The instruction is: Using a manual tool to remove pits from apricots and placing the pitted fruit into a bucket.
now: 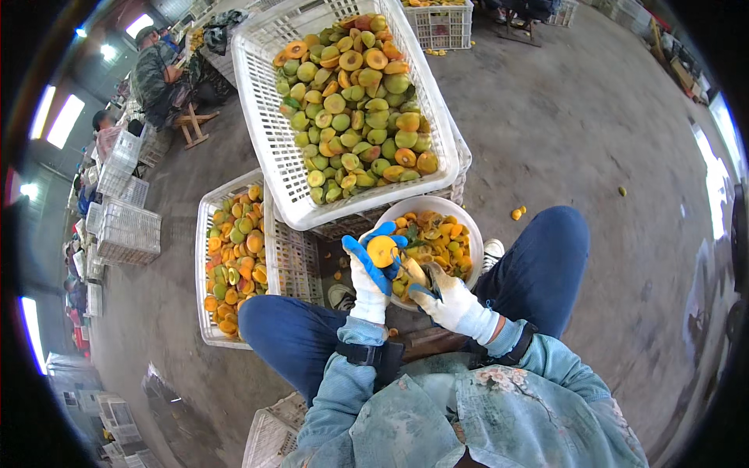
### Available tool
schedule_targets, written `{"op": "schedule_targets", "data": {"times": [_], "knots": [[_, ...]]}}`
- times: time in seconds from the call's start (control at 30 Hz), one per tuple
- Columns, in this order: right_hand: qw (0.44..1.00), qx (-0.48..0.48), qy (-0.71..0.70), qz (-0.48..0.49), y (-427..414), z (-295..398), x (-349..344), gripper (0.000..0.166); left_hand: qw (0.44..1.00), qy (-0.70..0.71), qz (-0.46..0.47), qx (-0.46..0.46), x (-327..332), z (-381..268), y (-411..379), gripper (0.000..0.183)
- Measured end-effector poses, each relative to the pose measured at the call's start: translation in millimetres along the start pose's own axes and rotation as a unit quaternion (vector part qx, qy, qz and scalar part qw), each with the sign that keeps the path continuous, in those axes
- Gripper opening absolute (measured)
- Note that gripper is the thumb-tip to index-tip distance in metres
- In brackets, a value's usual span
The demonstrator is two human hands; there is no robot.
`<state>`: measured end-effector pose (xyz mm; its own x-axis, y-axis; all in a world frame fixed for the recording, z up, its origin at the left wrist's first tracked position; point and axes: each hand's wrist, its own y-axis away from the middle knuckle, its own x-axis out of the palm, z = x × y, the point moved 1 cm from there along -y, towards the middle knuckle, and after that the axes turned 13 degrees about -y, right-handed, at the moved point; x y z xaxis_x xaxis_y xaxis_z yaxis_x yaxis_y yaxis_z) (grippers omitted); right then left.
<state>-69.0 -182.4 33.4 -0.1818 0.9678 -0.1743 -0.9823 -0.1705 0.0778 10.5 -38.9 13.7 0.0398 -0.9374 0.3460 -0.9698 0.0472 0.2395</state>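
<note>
My left hand (pixel 371 275), in a white glove with blue-coated fingers, holds a yellow stone-fruit half (pixel 382 251) with its round face up. Beside it my right hand (pixel 447 301), gloved the same way, grips a small hand tool (pixel 414 272) with a pale part; its exact kind is unclear. Both hands are over the near left side of a white bowl (pixel 432 202) between my knees. Yellow fruit pieces and peelings (pixel 447 240) fill much of that bowl, with a green leaf among them.
A large white plastic crate (pixel 257 123) of halved green-orange fruit stands ahead, propped on another crate. Left of it is a lower crate (pixel 203 281) of orange halves. Fruit bits (pixel 518 213) lie on the concrete floor. Seated people (pixel 158 76) and stacked crates (pixel 130 231) are further left.
</note>
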Motion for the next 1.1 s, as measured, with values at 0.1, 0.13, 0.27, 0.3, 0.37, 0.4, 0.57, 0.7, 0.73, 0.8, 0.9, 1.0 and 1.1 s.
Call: {"op": "schedule_targets", "data": {"times": [0.1,0.13,0.27,0.3,0.37,0.4,0.57,0.7,0.73,0.8,0.9,1.0,1.1], "knots": [[0.999,-0.024,-0.008,-0.04,-3.8,-18.8,4.7,0.046,0.998,-0.054,-0.023,0.025,4.2,12.5,-1.7,0.073],[0.998,-0.032,-0.017,-0.057,-5.7,-27.4,5.9,0.045,0.996,-0.071,-0.038,0.035,6.3,16.6,-2.1,0.072],[0.918,0.245,-0.305,-0.064,-10.8,8.9,-8.7,0.039,0.981,0.15,0.06,-0.108,-6.9,9.5,2.9,0.065],[0.894,0.229,-0.373,-0.097,-11.5,4.6,-7.9,0.028,0.935,0.293,0.138,-0.142,-15.9,13.1,-2.4,0.062],[0.901,0.2,-0.366,-0.116,-11.7,-6.1,-11.2,0.031,0.886,0.371,0.221,-0.168,-22.8,18.7,-10.0,0.06],[0.904,0.187,-0.363,-0.127,-12.3,-13.3,-11.6,0.034,0.856,0.408,0.261,-0.182,-22.6,19.6,-11.0,0.059],[0.93,0.054,-0.337,-0.136,-29.3,-3.7,-13.0,0.045,0.97,0.174,0.104,-0.132,9.9,26.7,-3.0,0.066],[0.843,0.067,-0.514,-0.141,-42.2,1.7,-31.0,0.042,0.989,-0.043,0.089,-0.108,62.3,-4.5,4.3,0.053],[0.834,0.065,-0.531,-0.133,-42.4,6.0,-42.7,0.042,0.981,-0.124,0.133,-0.072,57.6,-5.6,-7.3,0.051],[0.83,0.019,-0.54,-0.14,-49.5,9.5,-68.3,0.041,0.954,-0.269,0.128,0.029,68.0,-14.4,-27.2,0.048],[0.79,0.011,-0.555,-0.26,-67.6,30.3,-118.2,0.029,0.963,-0.234,0.12,0.066,95.3,-60.3,-62.3,0.038],[0.783,0.016,-0.512,-0.352,-114.5,5.2,-160.7,0.033,0.928,-0.345,0.072,0.118,104.0,-73.5,-130.7,0.037],[0.81,0.017,-0.474,-0.345,-156.1,-4.8,-156.1,0.036,0.793,-0.54,-0.013,0.28,100.4,-77.6,-199.4,0.046]]}}
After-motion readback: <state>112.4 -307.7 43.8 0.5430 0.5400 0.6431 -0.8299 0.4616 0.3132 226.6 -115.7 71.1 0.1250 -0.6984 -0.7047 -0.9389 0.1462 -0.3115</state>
